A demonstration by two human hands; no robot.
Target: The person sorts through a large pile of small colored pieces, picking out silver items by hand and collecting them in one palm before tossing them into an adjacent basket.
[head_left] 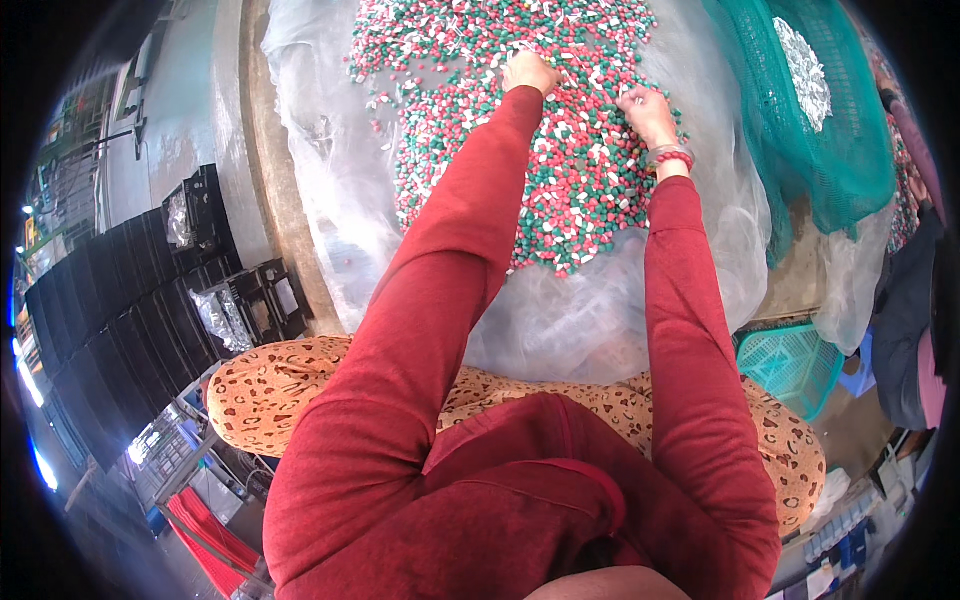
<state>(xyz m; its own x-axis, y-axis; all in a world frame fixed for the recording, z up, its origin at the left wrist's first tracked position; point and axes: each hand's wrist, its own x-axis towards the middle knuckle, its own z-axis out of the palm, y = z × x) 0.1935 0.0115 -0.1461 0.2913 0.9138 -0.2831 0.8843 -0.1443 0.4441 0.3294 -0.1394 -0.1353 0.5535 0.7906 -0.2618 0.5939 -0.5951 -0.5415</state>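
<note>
A broad spread of small red, green and white pieces (590,190) lies on a clear plastic sheet (345,200); they look like candies or beads, but the kind is too small to tell. At the far side of the spread, my left hand (532,73) is down among the pieces with its fingers curled. My right hand (650,114), with red and pale bands at the wrist, is closed in a pinch over the right edge of the spread. Whatever either hand has between its fingertips is hidden or too small to make out.
Green netting (835,160) with crumpled silver foil (803,75) lies at the right. Below it stands a turquoise plastic basket (792,368). Black crates (130,300) are stacked at the left. Another person (905,300) is at the right edge.
</note>
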